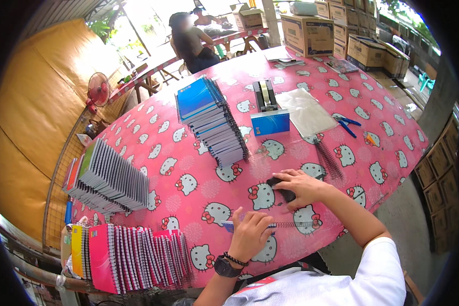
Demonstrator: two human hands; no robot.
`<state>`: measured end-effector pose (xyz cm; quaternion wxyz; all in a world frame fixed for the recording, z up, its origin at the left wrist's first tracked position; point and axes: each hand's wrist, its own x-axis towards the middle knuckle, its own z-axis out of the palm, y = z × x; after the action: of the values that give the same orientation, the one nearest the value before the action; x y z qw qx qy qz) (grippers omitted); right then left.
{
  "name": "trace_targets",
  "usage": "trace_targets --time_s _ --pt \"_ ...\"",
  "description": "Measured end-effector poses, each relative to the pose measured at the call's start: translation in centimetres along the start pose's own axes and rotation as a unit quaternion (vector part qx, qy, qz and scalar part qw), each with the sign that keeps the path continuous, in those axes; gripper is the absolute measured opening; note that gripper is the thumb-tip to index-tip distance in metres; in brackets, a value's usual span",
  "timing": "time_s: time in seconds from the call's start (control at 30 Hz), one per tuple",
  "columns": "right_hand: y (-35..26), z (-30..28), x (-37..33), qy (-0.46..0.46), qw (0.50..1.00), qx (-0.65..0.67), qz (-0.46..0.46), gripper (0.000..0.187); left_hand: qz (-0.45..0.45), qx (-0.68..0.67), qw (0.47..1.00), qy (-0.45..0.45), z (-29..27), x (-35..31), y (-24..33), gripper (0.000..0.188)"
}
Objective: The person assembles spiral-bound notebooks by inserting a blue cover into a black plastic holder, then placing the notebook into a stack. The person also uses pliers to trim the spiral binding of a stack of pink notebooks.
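Observation:
My left hand (pixel 251 234) rests over a small blue notebook (pixel 228 226) near the table's front edge, its fingers curled on the cover. A thin wire coil (pixel 295 224) runs out rightward from the notebook's edge. Just above it, my right hand (pixel 303 187) grips a dark, block-like object (pixel 284 193) whose kind I cannot make out. Beyond my hands stands another small blue spiral notebook (pixel 270 123), in front of a tape dispenser (pixel 265 96). Several loose dark coils (pixel 327 157) lie to the right of it.
A tall stack of blue notebooks (pixel 211 122) stands at centre left. Green-covered (pixel 112 176) and pink notebooks (pixel 137 255) line the left side. Right of the dispenser lie a clear plastic sheet (pixel 306 112) and blue-handled pliers (pixel 348 124). Cartons (pixel 307 35) and a person (pixel 191 43) are farther back.

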<state>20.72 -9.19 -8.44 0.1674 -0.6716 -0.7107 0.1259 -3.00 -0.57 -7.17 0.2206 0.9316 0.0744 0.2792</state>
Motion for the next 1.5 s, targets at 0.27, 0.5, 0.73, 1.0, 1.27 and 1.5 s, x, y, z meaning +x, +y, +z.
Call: trace_targets --time_s 0.27,0.5,0.73,1.0,1.27,1.5 --pt "0.8 0.6 0.7 0.008 1.0 0.012 -0.007 0.083 -0.047 0.041 0.997 0.041 -0.2 -0.6 -0.3 0.026" --pt "0.2 1.3 -1.3 0.081 0.994 0.073 0.024 0.07 -0.047 0.068 0.996 0.036 -0.3 -2.2 -2.8 0.027" --pt "-4.4 1.2 -3.2 -0.003 0.917 0.398 -0.029 0.053 -0.042 0.063 0.997 0.027 -0.3 -2.3 -3.1 0.028" --pt "-4.4 1.1 -2.0 0.008 0.937 0.349 0.01 0.043 -0.075 0.011 0.996 0.044 -0.6 -2.2 -2.6 0.053" --pt "-3.7 1.2 -0.9 -0.009 0.944 0.328 0.039 0.048 -0.099 0.012 0.986 0.133 -0.4 -2.8 -2.9 0.083" --pt "-4.4 1.7 -0.1 0.02 0.954 0.287 0.083 0.048 -0.254 -0.369 0.883 0.137 2.6 -5.8 -7.7 0.074"
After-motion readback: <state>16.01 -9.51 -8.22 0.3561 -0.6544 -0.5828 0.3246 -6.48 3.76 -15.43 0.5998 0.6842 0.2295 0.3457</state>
